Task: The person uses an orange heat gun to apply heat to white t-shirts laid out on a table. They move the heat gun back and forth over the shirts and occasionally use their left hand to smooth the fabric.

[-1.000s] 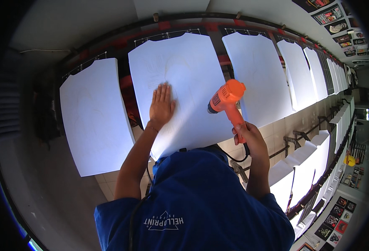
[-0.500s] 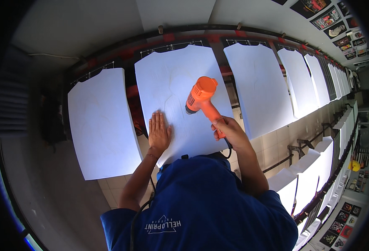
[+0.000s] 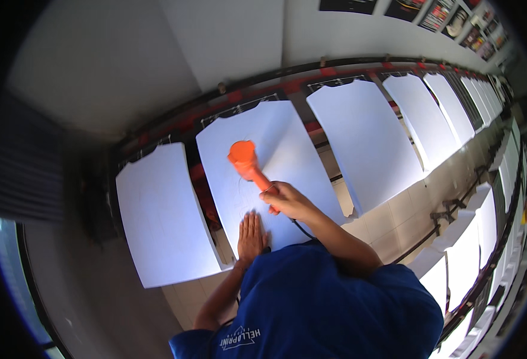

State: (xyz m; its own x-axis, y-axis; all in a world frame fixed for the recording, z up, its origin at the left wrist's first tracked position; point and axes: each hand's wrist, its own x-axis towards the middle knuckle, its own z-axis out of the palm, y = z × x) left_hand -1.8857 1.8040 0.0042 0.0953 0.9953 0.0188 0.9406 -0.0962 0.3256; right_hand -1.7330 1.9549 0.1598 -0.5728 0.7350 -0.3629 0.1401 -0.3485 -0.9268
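An orange heat gun point(image 3: 248, 163) is in my right hand point(image 3: 284, 200), with the fingers wrapped round its handle. Its head is over a white fabric panel point(image 3: 287, 143) laid flat on a board in front of me; the nozzle is hidden under the body. A dark cord runs from the handle toward my shirt. My left hand point(image 3: 251, 236) lies flat on the near left part of the same panel, fingers stretched out and holding nothing. Faint wrinkles show in the fabric near the heat gun.
One white panel point(image 3: 165, 221) lies to the left, another point(image 3: 365, 143) to the right, with several more in a row beyond. A dark rail point(image 3: 359, 61) runs behind them along the wall. A second row of white panels point(image 3: 463, 263) stands at the right.
My view has shifted. The heat gun has moved left and toward me over the panel, its head turning. My left hand has slid nearer my body, still flat.
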